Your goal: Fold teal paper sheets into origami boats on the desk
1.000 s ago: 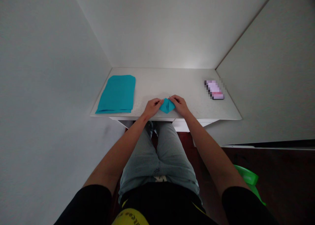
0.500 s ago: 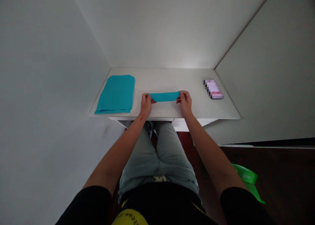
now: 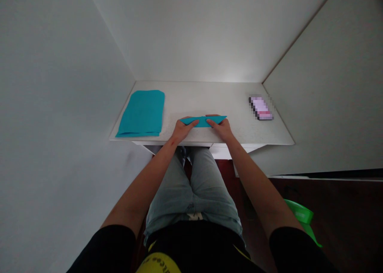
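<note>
A narrow strip of folded blue paper (image 3: 202, 122) is held level over the white table, near its front edge. My left hand (image 3: 183, 129) is closed on its left part, thumb on the near face and fingers behind. On the other side my right hand (image 3: 220, 128) grips it the same way, the two thumb tips close to each other near the middle. A pointed right end of the strip sticks out past my right hand. The fingers behind the paper are mostly hidden.
A stack of blue paper sheets (image 3: 142, 112) lies at the left of the white table (image 3: 191, 99). A phone (image 3: 261, 107), pixelated, lies at the right. Walls border the table at the back and sides. A green plastic object (image 3: 301, 213) is low on the right.
Both hands have shifted from the ends of the paper strip toward its middle, thumbs now lying across its face. The strip's right end now shows beyond my right hand.
</note>
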Demonstrator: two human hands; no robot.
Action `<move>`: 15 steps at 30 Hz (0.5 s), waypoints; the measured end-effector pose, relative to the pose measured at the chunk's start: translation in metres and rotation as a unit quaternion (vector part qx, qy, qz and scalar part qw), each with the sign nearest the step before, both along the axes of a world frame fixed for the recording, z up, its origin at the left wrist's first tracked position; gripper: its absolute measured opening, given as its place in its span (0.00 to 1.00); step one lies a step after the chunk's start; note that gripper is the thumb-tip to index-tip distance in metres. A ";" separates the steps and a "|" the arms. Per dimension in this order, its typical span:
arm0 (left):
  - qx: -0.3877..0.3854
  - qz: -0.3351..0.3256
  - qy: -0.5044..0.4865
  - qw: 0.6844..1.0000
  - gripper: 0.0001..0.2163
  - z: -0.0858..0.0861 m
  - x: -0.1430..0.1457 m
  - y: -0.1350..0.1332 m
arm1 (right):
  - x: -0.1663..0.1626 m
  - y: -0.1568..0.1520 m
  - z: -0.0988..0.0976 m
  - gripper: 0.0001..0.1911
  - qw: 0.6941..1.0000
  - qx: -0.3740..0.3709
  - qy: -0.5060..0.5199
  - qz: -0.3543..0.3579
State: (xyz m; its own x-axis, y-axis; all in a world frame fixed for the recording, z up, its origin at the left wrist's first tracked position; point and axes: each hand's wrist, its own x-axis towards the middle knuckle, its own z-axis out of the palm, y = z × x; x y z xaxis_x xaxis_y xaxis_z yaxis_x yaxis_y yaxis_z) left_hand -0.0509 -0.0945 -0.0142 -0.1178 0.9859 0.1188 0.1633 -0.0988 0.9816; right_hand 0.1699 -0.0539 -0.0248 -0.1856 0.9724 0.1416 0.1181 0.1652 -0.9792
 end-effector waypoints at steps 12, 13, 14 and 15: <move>-0.012 0.098 -0.002 0.995 0.25 -0.012 -0.002 0.012 | 0.002 0.004 -0.008 0.42 0.994 0.001 -0.078 -0.081; -0.011 0.098 -0.011 0.995 0.25 -0.013 -0.002 0.012 | 0.002 0.005 -0.008 0.43 0.995 0.001 -0.062 -0.083; -0.010 0.096 -0.023 0.995 0.25 -0.014 -0.002 0.013 | 0.002 0.005 -0.007 0.43 0.995 0.005 -0.043 -0.085; -0.010 0.096 -0.035 0.995 0.26 -0.015 -0.002 0.013 | 0.002 0.006 -0.007 0.43 0.996 0.013 -0.023 -0.089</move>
